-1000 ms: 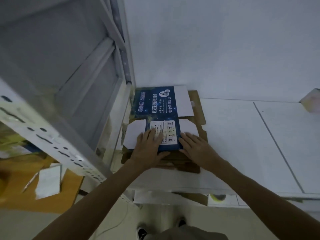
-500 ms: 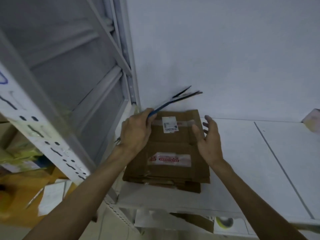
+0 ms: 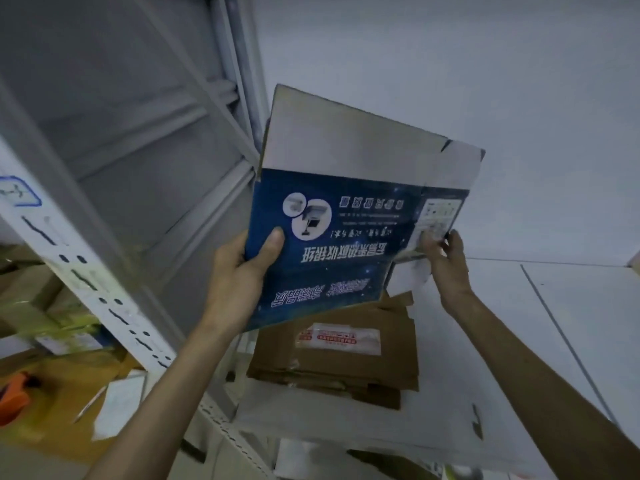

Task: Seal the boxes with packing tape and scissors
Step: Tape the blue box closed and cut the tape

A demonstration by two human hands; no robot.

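Note:
A flattened blue printed box (image 3: 349,233) with white flaps is held up in the air, tilted, its print upside down. My left hand (image 3: 242,271) grips its left edge, thumb on the blue face. My right hand (image 3: 443,261) pinches its right edge near a small white chart panel. Under it a stack of flattened brown cardboard boxes (image 3: 346,355) lies on the white shelf (image 3: 519,341); the top one bears a red and white label. No tape roll or scissors can be made out for certain.
A grey metal shelving upright (image 3: 86,271) with slots rises at the left. Behind it stand boxes wrapped in yellow tape (image 3: 41,306). Lower left, an orange object (image 3: 14,396) and a white paper (image 3: 117,407) lie on a brown surface. A white wall stands behind.
The blue box lay flat on the brown stack under both hands. My left hand then lifted it edge-on. Now both hands hold it up with its blue face turned to me.

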